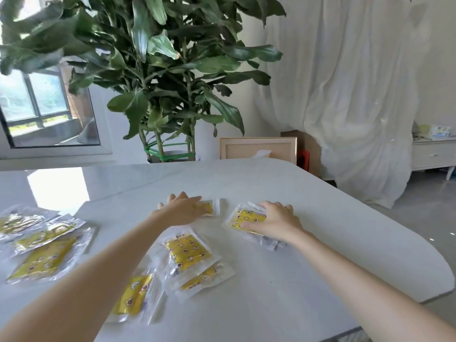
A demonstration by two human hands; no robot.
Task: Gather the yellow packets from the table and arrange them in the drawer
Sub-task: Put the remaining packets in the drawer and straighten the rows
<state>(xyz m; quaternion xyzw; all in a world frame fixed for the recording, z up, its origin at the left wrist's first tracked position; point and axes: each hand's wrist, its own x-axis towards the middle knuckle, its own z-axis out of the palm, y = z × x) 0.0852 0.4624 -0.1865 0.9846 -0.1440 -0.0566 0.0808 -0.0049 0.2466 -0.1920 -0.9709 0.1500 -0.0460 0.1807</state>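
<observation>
Yellow packets in clear wrappers lie scattered on the white table (320,218). My left hand (183,209) rests flat, fingers spread, on one packet (213,207) at the table's middle. My right hand (276,222) grips a small stack of packets (244,218), thumb on top and fingers over its far edge. Between my arms lie a packet (188,250), one under it (204,280) and a nearer one (134,296). Several more packets (42,248) lie piled at the left edge. No drawer for the packets is in view.
A large potted plant (158,82) stands beyond the table's far edge beside a framed board (257,148). White curtains (357,95) hang at the right, with a white cabinet (433,154) behind. The table's rounded right edge drops to the floor.
</observation>
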